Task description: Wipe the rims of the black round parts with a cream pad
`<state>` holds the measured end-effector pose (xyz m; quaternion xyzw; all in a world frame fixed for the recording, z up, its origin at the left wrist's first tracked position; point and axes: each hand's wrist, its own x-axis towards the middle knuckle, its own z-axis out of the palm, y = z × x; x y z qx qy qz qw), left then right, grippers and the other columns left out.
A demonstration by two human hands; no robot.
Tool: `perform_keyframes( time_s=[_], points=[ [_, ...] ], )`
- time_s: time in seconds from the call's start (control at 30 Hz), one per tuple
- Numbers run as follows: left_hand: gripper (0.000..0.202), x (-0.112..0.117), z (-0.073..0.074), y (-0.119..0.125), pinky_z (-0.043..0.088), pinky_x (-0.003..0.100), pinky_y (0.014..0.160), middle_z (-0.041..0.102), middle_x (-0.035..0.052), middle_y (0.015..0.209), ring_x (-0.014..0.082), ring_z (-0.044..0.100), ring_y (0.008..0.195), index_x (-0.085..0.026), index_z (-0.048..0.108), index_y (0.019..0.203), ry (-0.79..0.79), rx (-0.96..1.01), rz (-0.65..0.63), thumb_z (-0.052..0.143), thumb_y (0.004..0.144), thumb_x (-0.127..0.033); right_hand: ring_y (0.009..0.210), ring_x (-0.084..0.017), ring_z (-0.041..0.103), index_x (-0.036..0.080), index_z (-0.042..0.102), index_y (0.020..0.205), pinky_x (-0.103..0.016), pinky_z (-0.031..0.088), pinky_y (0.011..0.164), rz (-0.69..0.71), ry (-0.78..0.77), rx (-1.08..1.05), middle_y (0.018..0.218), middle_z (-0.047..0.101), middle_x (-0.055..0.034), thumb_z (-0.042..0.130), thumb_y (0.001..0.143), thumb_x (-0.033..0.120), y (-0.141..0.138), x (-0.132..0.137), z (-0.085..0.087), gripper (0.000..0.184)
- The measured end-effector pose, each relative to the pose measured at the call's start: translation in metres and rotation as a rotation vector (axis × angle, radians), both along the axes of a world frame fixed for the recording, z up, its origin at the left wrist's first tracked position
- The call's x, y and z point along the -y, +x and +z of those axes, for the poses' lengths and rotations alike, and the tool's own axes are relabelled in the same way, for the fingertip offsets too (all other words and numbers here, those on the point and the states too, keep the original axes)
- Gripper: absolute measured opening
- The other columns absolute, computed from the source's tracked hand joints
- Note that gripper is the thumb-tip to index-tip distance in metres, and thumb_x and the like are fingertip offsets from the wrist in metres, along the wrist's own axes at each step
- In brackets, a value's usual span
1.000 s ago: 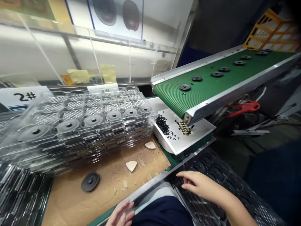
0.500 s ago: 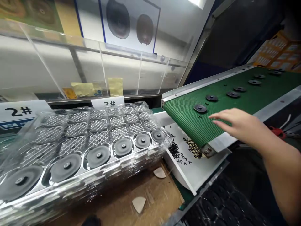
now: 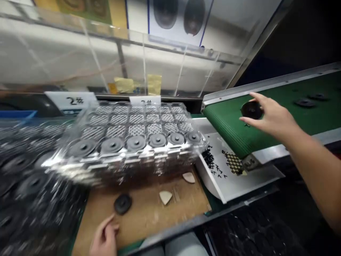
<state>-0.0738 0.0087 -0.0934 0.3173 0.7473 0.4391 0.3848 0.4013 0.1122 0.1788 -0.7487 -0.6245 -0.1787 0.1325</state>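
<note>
Stacked clear plastic trays (image 3: 128,156), left of centre, are sitting on the brown surface (image 3: 144,222), their front row carrying black discs. Left hand (image 3: 104,238), at bottom left, is resting at the surface's near edge, its fingers (image 3: 108,229) loosely curled and holding nothing, just beside a loose black disc (image 3: 123,204). Two beige triangular pieces (image 3: 165,197) are lying right of that disc. A white metal chute (image 3: 221,181) is catching small black parts (image 3: 207,158) below a green conveyor belt (image 3: 226,124). Right hand (image 3: 271,117), at right, is pinching a second black disc (image 3: 252,110) between fingers and thumb, over the belt.
</note>
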Motion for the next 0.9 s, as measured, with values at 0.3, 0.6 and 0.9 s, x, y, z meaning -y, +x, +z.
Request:
perform_keyframes(
  time_s=[0.3,0.6,0.9],
  points=[
    [0.031,0.157,0.055,0.047,0.047,0.026,0.071,0.065,0.0092,0.084,0.0159,0.057,0.07,-0.012,0.066,0.084,0.167,0.324,-0.4,0.058,0.078,-0.041,0.116,-0.018,0.05,0.031,0.014,0.142,-0.031,0.044,0.096,0.848,-0.371,-0.541,0.127,0.049,-0.0055,0.066,0.07,0.024,-0.185,0.252,-0.147,0.089],
    [0.053,0.22,0.084,0.071,0.048,0.029,0.078,0.062,0.0096,0.111,0.0229,0.06,0.095,-0.026,0.065,0.11,0.098,1.09,-0.277,0.068,0.064,-0.053,0.106,-0.018,0.055,0.025,0.006,0.145,-0.027,0.046,0.09,0.875,-0.116,-1.044,0.12,0.053,-0.0078,0.068,0.072,0.045,-0.266,0.295,-0.168,0.098],
    [0.07,0.124,0.106,0.06,0.049,0.031,0.075,0.053,0.0091,0.123,0.0243,0.063,0.087,-0.036,0.054,0.124,-0.009,1.315,-0.271,0.072,0.058,-0.05,0.111,-0.021,0.051,0.022,0.005,0.146,-0.032,0.042,0.095,0.905,-0.217,-1.103,0.124,0.051,-0.0093,0.068,0.073,0.046,-0.279,0.201,-0.174,0.099]
  ],
)
